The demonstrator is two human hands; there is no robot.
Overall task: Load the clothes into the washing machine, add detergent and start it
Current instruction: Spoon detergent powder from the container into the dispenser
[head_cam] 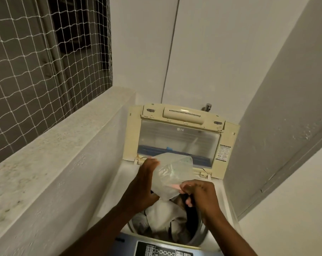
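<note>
Clothes, pale and dark crumpled fabric, filled the cream top-loading washing machine drum. Above them, the left hand and right hand gripped a translucent plastic pouch with closed fingers. Behind stood the raised clear-windowed lid.

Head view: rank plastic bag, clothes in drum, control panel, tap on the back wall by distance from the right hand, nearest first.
From the right hand:
1. Plastic bag, pinched in it at the bag's lower edge, over the drum.
2. Clothes, just below it in the drum.
3. Control panel, at the washer's front edge, bottom of frame.
4. Tap, on the back wall behind the raised lid.
</note>
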